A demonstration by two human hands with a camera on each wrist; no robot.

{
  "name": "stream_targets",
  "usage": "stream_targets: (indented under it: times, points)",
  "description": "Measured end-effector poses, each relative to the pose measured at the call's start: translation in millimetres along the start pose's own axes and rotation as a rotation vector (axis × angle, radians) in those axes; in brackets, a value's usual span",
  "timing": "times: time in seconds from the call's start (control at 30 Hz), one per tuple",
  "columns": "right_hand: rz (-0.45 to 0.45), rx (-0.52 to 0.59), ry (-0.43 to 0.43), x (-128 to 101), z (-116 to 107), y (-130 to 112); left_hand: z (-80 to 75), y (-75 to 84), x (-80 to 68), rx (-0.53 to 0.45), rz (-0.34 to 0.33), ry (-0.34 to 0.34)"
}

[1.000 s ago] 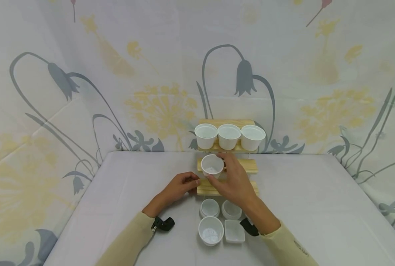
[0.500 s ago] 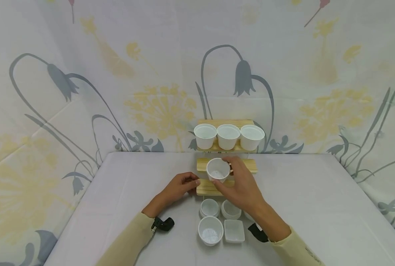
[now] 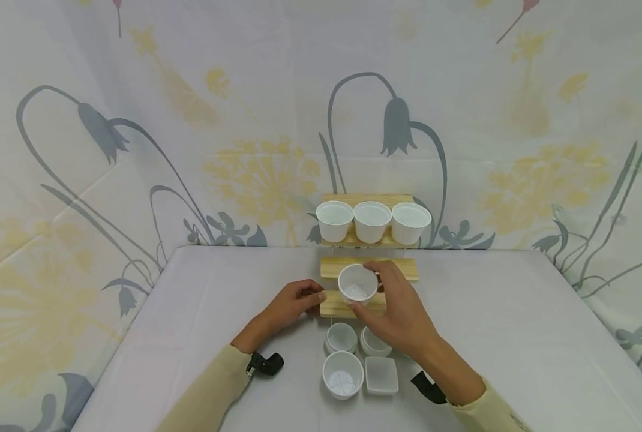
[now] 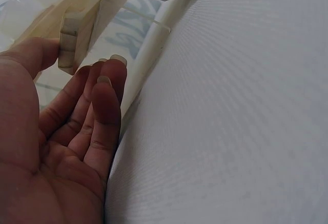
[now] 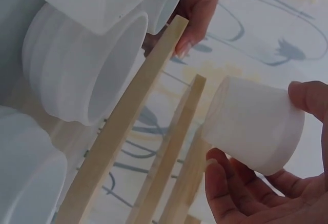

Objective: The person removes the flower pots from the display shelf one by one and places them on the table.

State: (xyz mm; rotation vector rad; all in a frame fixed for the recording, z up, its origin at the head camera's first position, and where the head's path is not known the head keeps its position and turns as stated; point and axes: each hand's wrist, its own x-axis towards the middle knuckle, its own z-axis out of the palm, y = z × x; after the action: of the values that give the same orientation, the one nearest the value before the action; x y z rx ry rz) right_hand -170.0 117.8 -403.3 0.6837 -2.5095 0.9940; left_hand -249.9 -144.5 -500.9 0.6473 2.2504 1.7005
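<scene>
Cup (image 3: 357,283) is gripped by the right hand (image 3: 393,307), with the thumb set on the near wall and the fingers on the far wall. It is held mouth up above the rack (image 3: 330,306), towards the middle of its length; whether its base is clear of the tiers cannot be told from these angles. By this side grip, the base and mouth appear to be left unobstructed.

The rack's left end is held by the left hand (image 3: 294,303): the thumb is laid against the lowest tier and the fingers are curled beneath it. The rack is presumably steadied by this hold, its frame being slender.

Three cups (image 3: 372,222) are stood in a close row along the rack's top tier, probably so that its width is shared. In front of the rack, two tubs (image 3: 341,337), a bowl (image 3: 342,375) and a square dish (image 3: 381,376) are grouped on the table (image 3: 515,318), seemingly for easy reach.
</scene>
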Motion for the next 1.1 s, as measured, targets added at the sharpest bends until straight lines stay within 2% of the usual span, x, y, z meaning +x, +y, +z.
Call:
stream_targets:
  times: [0.5,1.1]
  points:
    - [-0.051,-0.020,0.010,-15.4,-15.6,2.6,0.3,0.9,2.2,0.012,-0.001,-0.002]
    - [-0.048,-0.061,0.000,-33.9,-27.6,9.6,-0.5,-1.2,0.2,0.005,-0.013,-0.001]
